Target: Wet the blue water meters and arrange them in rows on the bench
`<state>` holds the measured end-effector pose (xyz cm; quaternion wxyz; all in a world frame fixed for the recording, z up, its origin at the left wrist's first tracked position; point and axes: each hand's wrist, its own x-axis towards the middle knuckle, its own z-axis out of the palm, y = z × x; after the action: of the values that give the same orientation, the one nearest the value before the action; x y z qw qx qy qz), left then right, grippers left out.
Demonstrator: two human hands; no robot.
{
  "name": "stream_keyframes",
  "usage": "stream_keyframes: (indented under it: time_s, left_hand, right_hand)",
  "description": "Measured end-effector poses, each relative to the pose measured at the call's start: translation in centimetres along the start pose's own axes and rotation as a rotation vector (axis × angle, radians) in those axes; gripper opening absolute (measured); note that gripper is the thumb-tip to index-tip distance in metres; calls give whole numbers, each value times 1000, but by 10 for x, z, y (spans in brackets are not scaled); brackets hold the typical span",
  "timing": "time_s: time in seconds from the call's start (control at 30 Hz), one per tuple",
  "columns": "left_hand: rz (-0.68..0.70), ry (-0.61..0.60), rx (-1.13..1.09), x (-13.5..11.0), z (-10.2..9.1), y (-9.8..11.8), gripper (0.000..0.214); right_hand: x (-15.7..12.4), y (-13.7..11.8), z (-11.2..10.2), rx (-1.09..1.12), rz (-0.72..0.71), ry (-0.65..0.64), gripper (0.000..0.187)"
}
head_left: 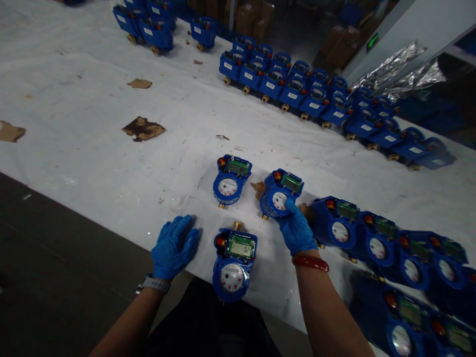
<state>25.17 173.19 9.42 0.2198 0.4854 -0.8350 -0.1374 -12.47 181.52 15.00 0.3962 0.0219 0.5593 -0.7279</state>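
Three blue water meters with round dials and small green displays lie on a white-covered table point(92, 148). My right hand point(295, 230), in a blue glove with a red bangle at the wrist, grips the right meter point(279, 194) by its lower edge. My left hand point(174, 245), gloved in blue with a watch at the wrist, rests flat with fingers loosely spread on the table near its front edge, just left of the nearest meter point(234, 263). A third meter point(230, 179) lies untouched beyond, between the hands.
A row of several more blue meters point(390, 238) crowds the table's right side beside my right hand. Long rows of meters point(316, 96) line the far edge. Cardboard scraps point(143, 129) lie on the left part. Dark floor runs below the front edge.
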Motion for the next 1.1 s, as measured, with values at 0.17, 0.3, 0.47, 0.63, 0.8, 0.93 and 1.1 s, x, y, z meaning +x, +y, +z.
stream_keyframes:
  time_s: [0.17, 0.3, 0.47, 0.63, 0.8, 0.93, 1.1]
  left_hand:
    - [-19, -21, 3, 2, -2, 2, 50]
    - [-25, -14, -1, 3, -4, 3, 48]
    - [-16, -35, -7, 2, -4, 1, 49]
    - [-14, -14, -13, 3, -4, 3, 47]
    - [-21, -10, -19, 4, -4, 4, 48]
    - [-20, -15, -13, 4, -4, 4, 47]
    - [-18, -6, -20, 4, -4, 5, 46]
  right_hand:
    - [-1, -1, 0, 3, -10, -28, 49]
    - [-2, 0, 2, 14, 24, -52, 49]
    - [-3, 2, 2, 8, 9, -56, 47]
    - [-5, 3, 1, -12, -22, -72, 43]
    - [-11, 1, 4, -12, -34, -60, 43]
    - [-14, 0, 6, -6, -55, -47, 49]
    - [-16, 0, 2, -11, -49, -27, 54]
